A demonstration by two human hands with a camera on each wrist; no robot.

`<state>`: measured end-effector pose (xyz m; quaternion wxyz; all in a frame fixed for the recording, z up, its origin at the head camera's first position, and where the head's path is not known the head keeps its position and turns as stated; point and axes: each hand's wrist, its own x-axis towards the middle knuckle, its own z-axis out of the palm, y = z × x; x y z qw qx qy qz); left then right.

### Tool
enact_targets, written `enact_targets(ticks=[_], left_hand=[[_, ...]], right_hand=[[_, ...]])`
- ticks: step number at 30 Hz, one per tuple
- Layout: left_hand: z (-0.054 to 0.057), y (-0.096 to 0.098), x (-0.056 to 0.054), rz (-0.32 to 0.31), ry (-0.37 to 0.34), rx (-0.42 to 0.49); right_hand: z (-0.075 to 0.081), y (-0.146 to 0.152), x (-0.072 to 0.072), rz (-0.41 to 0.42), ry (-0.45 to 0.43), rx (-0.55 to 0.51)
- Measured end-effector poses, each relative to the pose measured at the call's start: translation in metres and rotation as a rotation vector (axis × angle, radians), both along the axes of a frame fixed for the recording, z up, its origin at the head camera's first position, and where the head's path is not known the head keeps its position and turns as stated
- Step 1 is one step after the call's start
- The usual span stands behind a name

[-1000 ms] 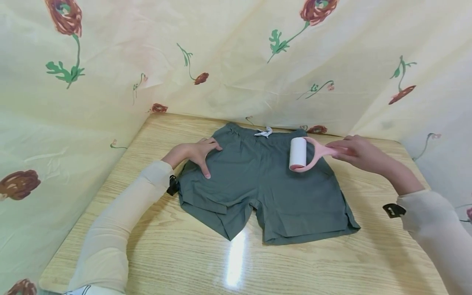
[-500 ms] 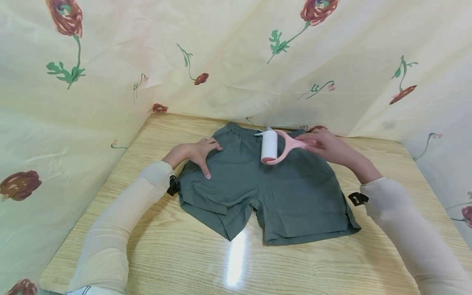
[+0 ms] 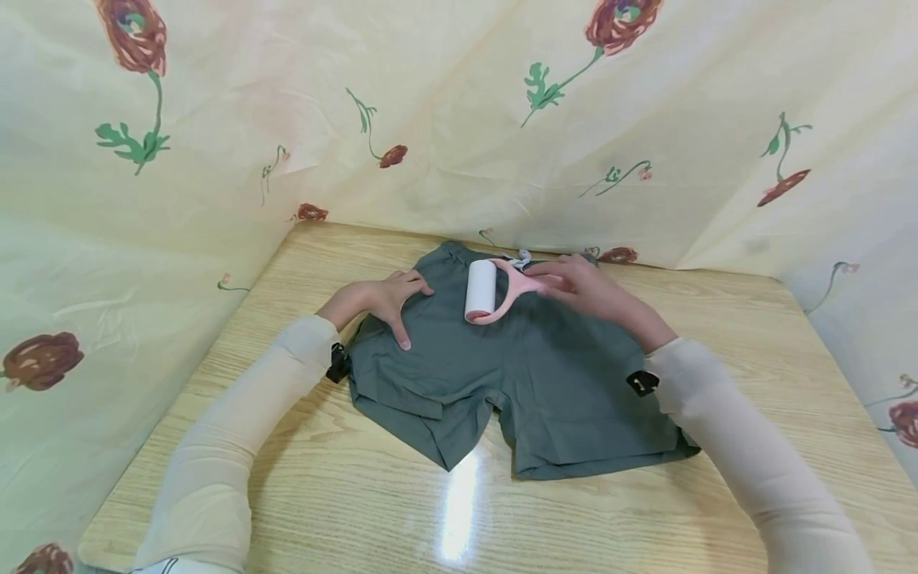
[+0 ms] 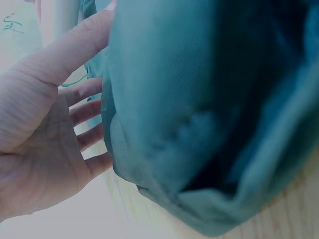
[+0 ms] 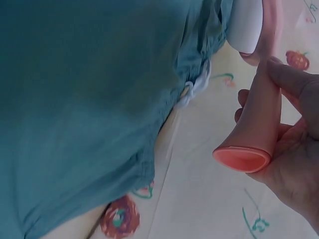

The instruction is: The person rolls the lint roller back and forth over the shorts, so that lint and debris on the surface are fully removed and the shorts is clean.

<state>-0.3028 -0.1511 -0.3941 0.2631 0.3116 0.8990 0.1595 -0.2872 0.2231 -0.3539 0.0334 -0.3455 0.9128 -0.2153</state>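
Grey-green shorts [image 3: 459, 359] lie spread on the table, with a white drawstring [image 5: 197, 87] at the waistband. My left hand [image 3: 387, 301] rests on their left side, thumb and fingers spread over the cloth. In the left wrist view the left hand [image 4: 55, 109] shows straight fingers against the fabric's edge. My right hand [image 3: 584, 288] grips the pink handle of a lint roller [image 3: 481, 291], whose white roll lies over the upper part of the shorts, just below the waistband. The right wrist view shows thumb and fingers of the right hand [image 5: 294, 134] curled round the handle [image 5: 254, 117].
The wooden table [image 3: 344, 494] reaches to a flowered cloth [image 3: 459, 143] hanging behind and at both sides. A bright light reflection lies on the wood in front of the shorts. Black wrist cameras [image 3: 643, 383] sit by both cuffs.
My right hand has carried the lint roller leftward across the upper shorts, from the right leg past the drawstring toward my left hand. The left hand has stayed in place.
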Motion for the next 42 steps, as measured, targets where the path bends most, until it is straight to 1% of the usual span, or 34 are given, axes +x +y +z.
enact_targets(ticks=[4, 9, 15, 20, 24, 30, 37, 42], left_hand=[[-0.001, 0.0, 0.0, 0.001, 0.002, 0.001], [0.0, 0.001, 0.0, 0.002, 0.0, -0.006], [-0.001, 0.001, -0.001, 0.002, 0.007, -0.012], [-0.002, 0.0, -0.003, -0.005, 0.022, -0.017], [-0.003, 0.001, -0.005, -0.007, 0.028, -0.02], [-0.003, 0.002, -0.004, 0.001, 0.017, -0.022], [0.0, 0.002, -0.002, 0.002, 0.015, -0.022], [-0.001, 0.002, -0.001, 0.001, 0.013, -0.021]], right_hand=[[-0.005, -0.011, 0.0, 0.039, 0.011, -0.012], [-0.009, -0.022, 0.0, 0.067, 0.01, -0.008], [-0.009, -0.036, 0.004, 0.087, -0.001, 0.019], [-0.009, -0.045, 0.005, 0.132, -0.005, 0.005], [-0.011, -0.048, 0.004, 0.166, -0.003, 0.004], [-0.017, -0.048, 0.002, 0.159, -0.022, 0.028], [-0.015, -0.05, 0.0, 0.176, -0.001, 0.053], [-0.014, -0.05, -0.003, 0.179, 0.005, 0.058]])
